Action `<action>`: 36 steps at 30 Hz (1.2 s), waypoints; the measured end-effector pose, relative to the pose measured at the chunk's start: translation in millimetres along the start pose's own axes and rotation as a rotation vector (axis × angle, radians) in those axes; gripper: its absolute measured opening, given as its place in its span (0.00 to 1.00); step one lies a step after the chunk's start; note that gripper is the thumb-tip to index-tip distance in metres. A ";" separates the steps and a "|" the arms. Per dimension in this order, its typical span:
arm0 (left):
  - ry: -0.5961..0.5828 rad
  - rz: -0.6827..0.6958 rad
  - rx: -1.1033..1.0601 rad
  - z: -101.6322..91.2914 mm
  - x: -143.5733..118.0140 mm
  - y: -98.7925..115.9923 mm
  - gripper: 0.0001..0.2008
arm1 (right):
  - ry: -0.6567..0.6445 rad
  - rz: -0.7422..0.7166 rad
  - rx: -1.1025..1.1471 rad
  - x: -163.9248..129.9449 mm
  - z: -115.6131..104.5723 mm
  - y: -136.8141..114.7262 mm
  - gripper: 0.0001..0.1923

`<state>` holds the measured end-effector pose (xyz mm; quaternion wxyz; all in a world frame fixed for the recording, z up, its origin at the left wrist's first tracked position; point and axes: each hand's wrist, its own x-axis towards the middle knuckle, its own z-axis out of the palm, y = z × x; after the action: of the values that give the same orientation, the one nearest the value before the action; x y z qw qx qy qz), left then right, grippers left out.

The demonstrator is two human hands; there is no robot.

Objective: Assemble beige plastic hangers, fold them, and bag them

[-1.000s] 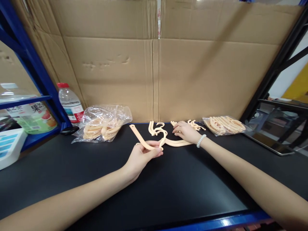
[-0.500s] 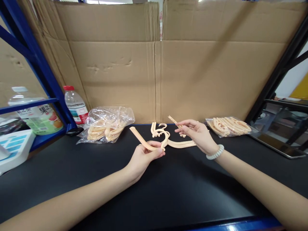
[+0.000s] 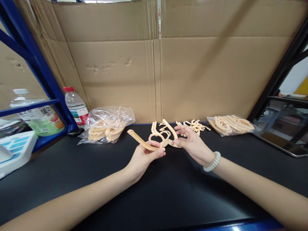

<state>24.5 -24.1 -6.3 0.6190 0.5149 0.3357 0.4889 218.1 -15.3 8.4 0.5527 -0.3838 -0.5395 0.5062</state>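
Observation:
My left hand pinches a cream plastic hanger arm near its inner end, and the arm slants up to the left. A curved hook rises beside those fingertips; whether it is joined to this arm cannot be made out. My right hand, thumb and fingers bent, holds a second hanger arm, which points up and to the left. The inner ends of the two arms are close together, with a small gap visible between my hands. More hanger parts lie on the black table just behind.
A heap of small cream pieces lies behind my right hand. Clear bags of hanger parts sit at left and right. A red-capped bottle stands by the blue frame. Cardboard walls the back.
My right hand has come down and left toward my left hand, turning its hanger arm so its broad side shows. The left arm piece has tilted slightly lower.

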 end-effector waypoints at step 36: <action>-0.244 0.069 0.046 -7.5 2.7 -1.3 0.04 | -0.379 -0.128 -0.179 -6.1 8.3 -0.1 0.08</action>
<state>18.8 -19.1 -9.1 0.6262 0.5957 0.2513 0.4357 210.5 -22.2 8.3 0.4362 -0.2945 -0.6996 0.4834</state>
